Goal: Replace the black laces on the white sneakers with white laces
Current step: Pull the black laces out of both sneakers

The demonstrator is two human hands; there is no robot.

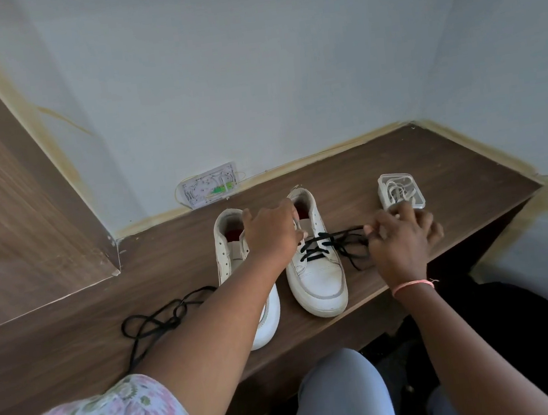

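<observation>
Two white sneakers stand side by side on the wooden desk. The left sneaker has no lace. The right sneaker still carries a black lace through its lower eyelets, with loose ends trailing right. My left hand grips the right sneaker's upper edge near the tongue. My right hand pinches the black lace's end to the right of that shoe. A removed black lace lies tangled on the desk at the left. White laces sit in a small clear box behind my right hand.
The wooden desk runs into a corner of white walls. A small white wiring board leans against the wall behind the shoes. A wooden panel rises at the left. My knees are below the desk's front edge.
</observation>
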